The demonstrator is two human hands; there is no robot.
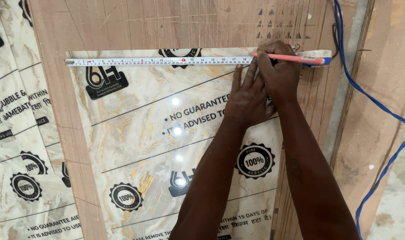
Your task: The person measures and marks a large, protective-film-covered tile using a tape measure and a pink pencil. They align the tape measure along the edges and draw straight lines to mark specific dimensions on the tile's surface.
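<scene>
A glossy marble-patterned acrylic sheet point(136, 133) with a printed protective film lies on a plywood board point(136, 24). A steel tape measure blade point(158, 61) stretches along the sheet's top edge, hooked at the left corner. My left hand point(247, 95) presses flat on the sheet, fingers pinning the blade near its right end. My right hand point(280, 71) holds a pink pencil point(291, 58) with its tip at the blade, just above the left fingers. The tape's blue and white case point(320, 57) lies at the right, beyond the pencil.
More sheets of the same marble pattern point(20, 146) lie at the left. A blue cable point(380, 111) runs down the right side over another wooden board point(380, 89). Pale stone floor point(396, 209) shows at the bottom right.
</scene>
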